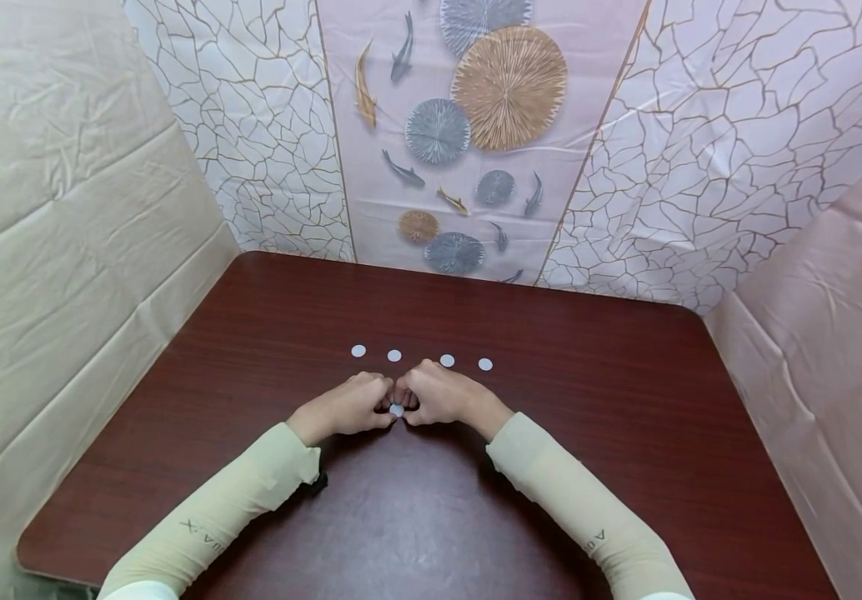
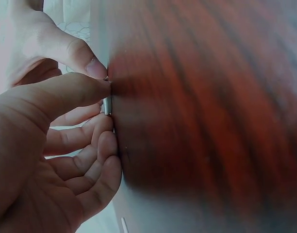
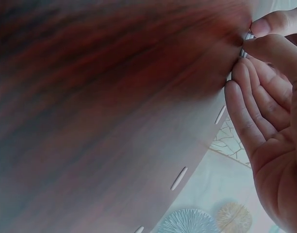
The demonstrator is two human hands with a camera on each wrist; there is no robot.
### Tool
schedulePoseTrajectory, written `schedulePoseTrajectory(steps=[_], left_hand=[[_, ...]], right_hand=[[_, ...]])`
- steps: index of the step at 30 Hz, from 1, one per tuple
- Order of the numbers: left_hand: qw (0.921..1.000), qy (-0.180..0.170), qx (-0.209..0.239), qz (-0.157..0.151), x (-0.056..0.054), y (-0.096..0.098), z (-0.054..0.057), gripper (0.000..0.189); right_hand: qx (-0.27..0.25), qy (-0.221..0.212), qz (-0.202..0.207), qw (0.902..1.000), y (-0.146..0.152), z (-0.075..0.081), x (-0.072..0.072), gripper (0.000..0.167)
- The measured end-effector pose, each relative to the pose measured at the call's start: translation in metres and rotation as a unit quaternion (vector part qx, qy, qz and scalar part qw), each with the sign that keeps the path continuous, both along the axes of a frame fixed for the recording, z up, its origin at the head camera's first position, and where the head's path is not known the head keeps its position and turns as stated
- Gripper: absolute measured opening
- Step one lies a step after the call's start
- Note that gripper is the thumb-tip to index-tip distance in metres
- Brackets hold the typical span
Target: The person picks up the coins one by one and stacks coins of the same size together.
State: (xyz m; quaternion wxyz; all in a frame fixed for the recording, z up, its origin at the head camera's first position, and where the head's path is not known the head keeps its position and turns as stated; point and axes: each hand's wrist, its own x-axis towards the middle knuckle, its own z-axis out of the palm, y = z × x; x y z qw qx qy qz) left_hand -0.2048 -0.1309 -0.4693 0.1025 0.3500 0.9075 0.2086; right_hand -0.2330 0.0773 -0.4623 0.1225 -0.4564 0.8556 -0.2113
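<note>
left sleeve (image 1: 230, 492) "x", right sleeve (image 1: 577, 504) "a"

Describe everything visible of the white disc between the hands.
The disc is small, round, thin and white, its material unclear. It is held roughly level at the table, nearer the camera than four other discs. The left hand and right hand pinch its rim from opposite sides, partly covering it; whether it's raised is unclear.

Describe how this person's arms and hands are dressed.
The left sleeve and right sleeve are pale cream with dark lettering. White fabric shows at their upper ends. Something black peeks from under the left sleeve's wrist end. The left hand and right hand are gloveless.
</note>
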Motion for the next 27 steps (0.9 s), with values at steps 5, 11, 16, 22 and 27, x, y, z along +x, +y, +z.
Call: schedulePoseTrajectory(steps=[5,11,16,22,27], left_hand=[[1.0,-0.001,-0.003,0.006,-0.0002,0.0004,-0.0013,0.013],[1.0,0.0,0.001,0.006,0.0014,0.0008,-0.0004,0.013],[0.9999,0.007,0.008,0.002,0.0019,0.001,0.0003,0.013],[0.9999,0.014,0.007,0.001,0.0012,0.001,-0.0015,0.014],[0.9997,0.021,0.012,-0.001,0.0007,0.0012,-0.0026,0.013]], right_hand=[[-0.002,0.0,0.001,1.0,0.0007,0.0,-0.0001,0.015],[-0.003,-0.004,-0.002,1.0,0.0014,-0.0002,-0.0005,0.015],[-0.005,-0.007,-0.002,1.0,0.003,-0.0013,-0.0012,0.016],[-0.003,-0.007,-0.005,1.0,0.0038,-0.0012,-0.0009,0.017],[0.001,-0.011,-0.006,0.9999,0.0055,0.0012,0.0001,0.017]])
